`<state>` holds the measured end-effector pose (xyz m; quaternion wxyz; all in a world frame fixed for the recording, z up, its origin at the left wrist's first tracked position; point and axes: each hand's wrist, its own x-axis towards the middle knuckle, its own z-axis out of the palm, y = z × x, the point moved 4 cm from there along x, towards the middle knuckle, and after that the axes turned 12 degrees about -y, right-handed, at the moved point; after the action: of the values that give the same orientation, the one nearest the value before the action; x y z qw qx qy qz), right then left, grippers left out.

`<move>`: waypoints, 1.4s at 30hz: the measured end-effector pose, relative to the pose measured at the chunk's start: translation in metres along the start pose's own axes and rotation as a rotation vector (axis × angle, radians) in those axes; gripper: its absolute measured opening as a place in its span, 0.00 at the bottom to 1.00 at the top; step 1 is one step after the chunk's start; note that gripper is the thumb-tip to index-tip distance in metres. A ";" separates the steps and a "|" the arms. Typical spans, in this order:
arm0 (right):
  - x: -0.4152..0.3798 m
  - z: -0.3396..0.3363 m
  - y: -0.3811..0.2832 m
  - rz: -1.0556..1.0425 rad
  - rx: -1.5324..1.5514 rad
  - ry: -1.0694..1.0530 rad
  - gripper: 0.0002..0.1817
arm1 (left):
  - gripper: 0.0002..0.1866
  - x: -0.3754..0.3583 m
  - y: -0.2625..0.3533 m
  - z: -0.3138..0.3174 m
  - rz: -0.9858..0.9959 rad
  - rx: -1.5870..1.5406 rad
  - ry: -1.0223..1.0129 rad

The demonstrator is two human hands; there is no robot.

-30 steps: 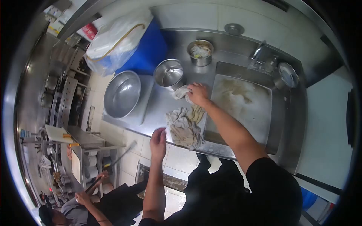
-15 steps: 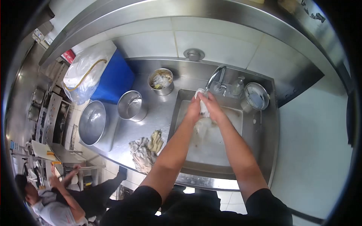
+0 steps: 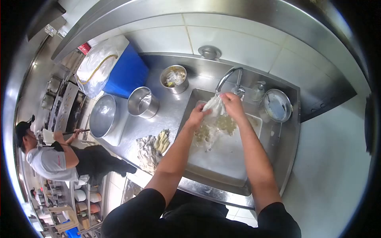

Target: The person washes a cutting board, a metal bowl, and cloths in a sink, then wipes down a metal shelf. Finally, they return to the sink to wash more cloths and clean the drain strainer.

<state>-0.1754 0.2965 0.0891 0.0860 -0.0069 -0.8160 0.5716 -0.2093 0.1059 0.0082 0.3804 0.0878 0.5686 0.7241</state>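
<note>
A wet white cloth [image 3: 214, 106] hangs between my hands under the curved faucet [image 3: 229, 76]. My left hand [image 3: 197, 115] is closed on its left side, and my right hand [image 3: 232, 104] grips its upper right part. Below them, cloudy brownish water lies in the steel sink [image 3: 218, 176]. To the left, a crumpled grey cloth [image 3: 148, 152] and a yellowish cloth [image 3: 162, 141] rest on the steel counter [image 3: 127, 147].
Left of the sink stand a food-scrap pot [image 3: 174, 79], an empty pot [image 3: 143, 102], a large bowl [image 3: 102, 116] and a blue box [image 3: 127, 72]. A soap bottle [image 3: 258, 91] and pot [image 3: 276, 105] stand right. Another person [image 3: 59, 158] stands far left.
My hands have moved apart, spreading the cloth that was bunched between them. Brownish water has spread in the sink. The other person is more upright and holds a dark rod-like handle.
</note>
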 end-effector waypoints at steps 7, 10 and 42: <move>-0.011 0.003 0.049 -0.031 -0.309 0.178 0.14 | 0.17 -0.005 0.033 0.021 -0.132 0.028 -0.067; -0.031 0.020 0.024 -0.049 -0.069 0.079 0.12 | 0.17 0.016 0.047 0.024 -0.083 0.165 -0.092; 0.006 -0.004 -0.021 0.155 -0.111 -0.296 0.13 | 0.16 0.014 0.098 0.001 0.097 0.603 -0.328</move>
<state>-0.1788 0.2931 0.1111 -0.0800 0.0098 -0.8471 0.5253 -0.2629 0.1098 0.0920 0.3888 0.3382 0.6837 0.5168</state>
